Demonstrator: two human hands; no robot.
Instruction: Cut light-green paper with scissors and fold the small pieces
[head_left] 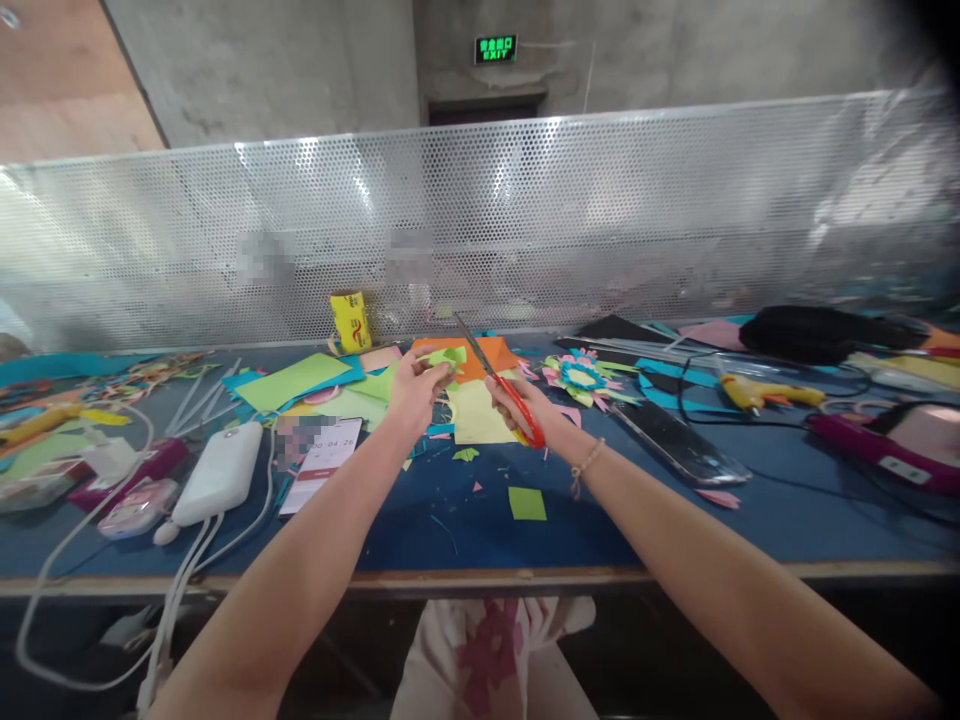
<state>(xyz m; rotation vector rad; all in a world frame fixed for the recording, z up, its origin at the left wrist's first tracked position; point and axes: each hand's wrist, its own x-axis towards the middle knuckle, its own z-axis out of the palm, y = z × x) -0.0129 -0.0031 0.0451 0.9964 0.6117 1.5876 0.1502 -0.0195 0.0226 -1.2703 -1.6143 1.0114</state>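
Note:
My left hand (418,388) is closed on a small piece of green paper (448,356), pinched between thumb and fingers. In my right hand (517,400) are red-handled scissors (525,412), tilted up and to the left; whether the blades are spread I cannot tell. The green piece is just left of the blades. Under and beyond my hands lie an orange sheet (487,355) and a pale yellow sheet (484,415). Closer to me a green paper square (527,504) rests on the blue table, with a small green scrap (466,455) above it.
At left are a phone (322,470), a white power bank (220,472) with cables, and green sheets (289,380). A layered paper flower (583,375), a dark phone (679,440) and a yellow glue gun (769,392) lie right. A perforated metal screen (480,220) borders the back.

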